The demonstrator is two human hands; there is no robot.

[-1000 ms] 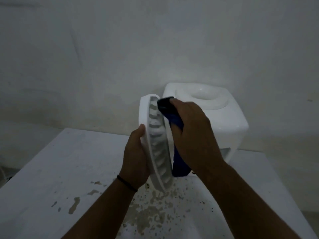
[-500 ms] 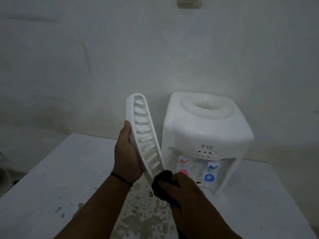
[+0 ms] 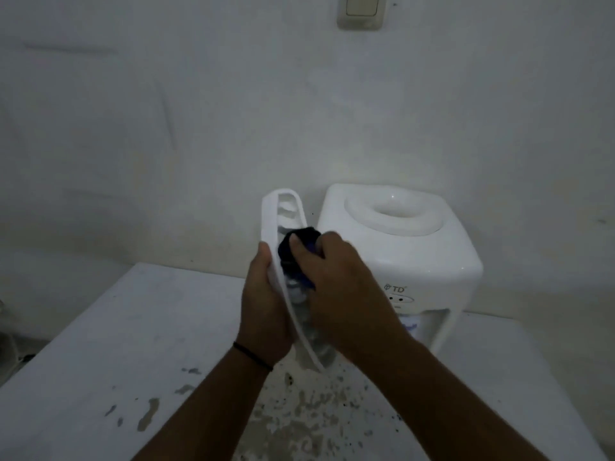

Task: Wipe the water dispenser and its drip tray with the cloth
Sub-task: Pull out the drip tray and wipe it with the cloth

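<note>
The left hand (image 3: 266, 304) grips the white tray (image 3: 271, 227) from behind, thumb along its near edge, fingers wrapped out of sight round the back. The tray is held up on end over the table (image 3: 116, 344), tilted a little, its slotted face turned to the right. Its top end stands level with the dispenser's top; its bottom end hangs just above the table.

The right hand (image 3: 336, 284) is curled round a bunched dark cloth (image 3: 293, 244), blue-black in this dim light, and presses it against the slotted face about a third of the way down from the top. The fingertips sit on the cloth, right against the tray's rim.

The dispenser (image 3: 416, 254) stands on the table just behind and to the right of the hands, close to the wall (image 3: 199, 128). It is white, with a round sunken bottle seat on top. On its front I can read "TD" beside a small logo, above a dark oval panel with two or three small dots. Below that, in the recess, a bit of blue shows past the right wrist; any writing there is too blurred to read.

A thin black band (image 3: 253, 356) circles the left wrist. The tabletop is white with patches of worn or chipped paint near the front. A pale switch plate (image 3: 361, 11) is fixed high on the wall.
</note>
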